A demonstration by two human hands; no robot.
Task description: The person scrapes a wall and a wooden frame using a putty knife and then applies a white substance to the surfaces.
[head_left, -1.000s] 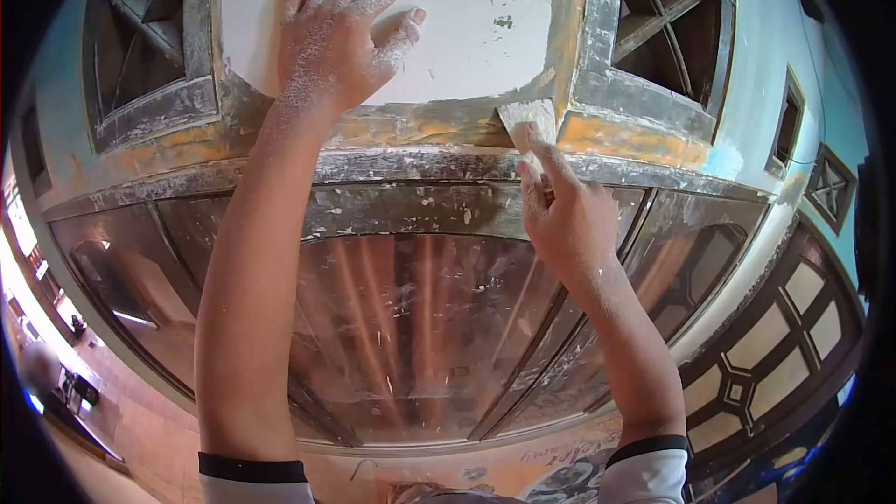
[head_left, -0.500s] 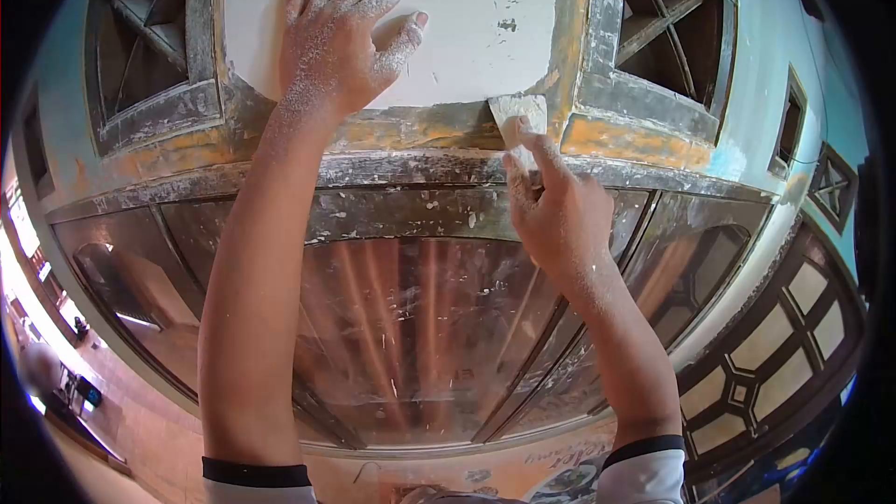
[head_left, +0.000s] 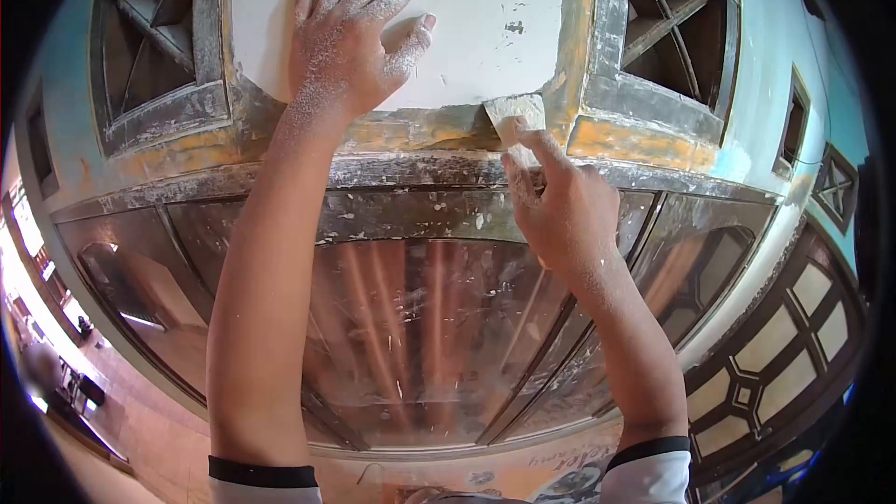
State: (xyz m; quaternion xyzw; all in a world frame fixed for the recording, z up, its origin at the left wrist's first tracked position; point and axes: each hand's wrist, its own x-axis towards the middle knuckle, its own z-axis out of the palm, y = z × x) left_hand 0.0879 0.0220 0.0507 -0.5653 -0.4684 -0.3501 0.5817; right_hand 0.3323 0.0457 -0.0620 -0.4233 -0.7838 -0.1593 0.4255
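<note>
White sleeve (head_left: 646,483) w/ black cuff nearest, btm R. Hands well apart: R hand (head_left: 571,210) gripping putty knife (head_left: 513,112), blade up at lower edge of white panel (head_left: 467,37), nr its R corner; dusty L hand (head_left: 347,49) spread on same panel, fingers up. Worn wood rail (head_left: 420,126) under panel. Brown door (head_left: 767,350) further off, far R.

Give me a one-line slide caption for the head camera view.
Dusty left hand spread on a white panel, right hand holding a scraper at its lower edge.
</note>
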